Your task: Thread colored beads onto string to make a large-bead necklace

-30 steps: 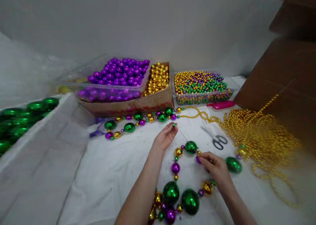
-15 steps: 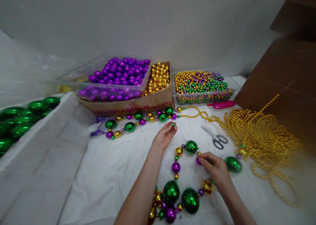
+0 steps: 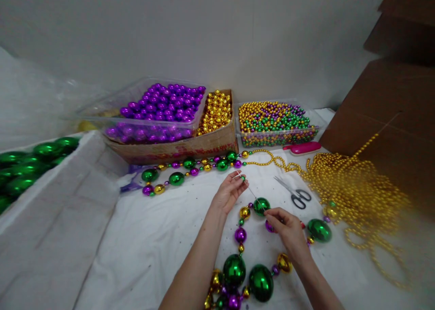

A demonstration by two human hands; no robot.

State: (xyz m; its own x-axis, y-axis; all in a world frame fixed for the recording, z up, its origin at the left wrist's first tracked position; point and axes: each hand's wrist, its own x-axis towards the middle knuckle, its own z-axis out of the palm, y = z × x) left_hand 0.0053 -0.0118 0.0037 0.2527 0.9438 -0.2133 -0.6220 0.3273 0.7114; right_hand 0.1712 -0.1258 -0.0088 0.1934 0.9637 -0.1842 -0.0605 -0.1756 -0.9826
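Your left hand [image 3: 229,193] has its grip pinched on a small green bead [image 3: 242,178] at the top end of a thread [image 3: 253,194]. Your right hand [image 3: 287,230] pinches that same thread lower down, right by a purple bead [image 3: 269,227]. The bead strand [image 3: 261,283] lies curled on the white sheet [image 3: 152,237] between your forearms, already loaded with big green, gold and purple beads. Only the bit between your hands looks bare. The scissors [image 3: 295,193] sit just to the right.
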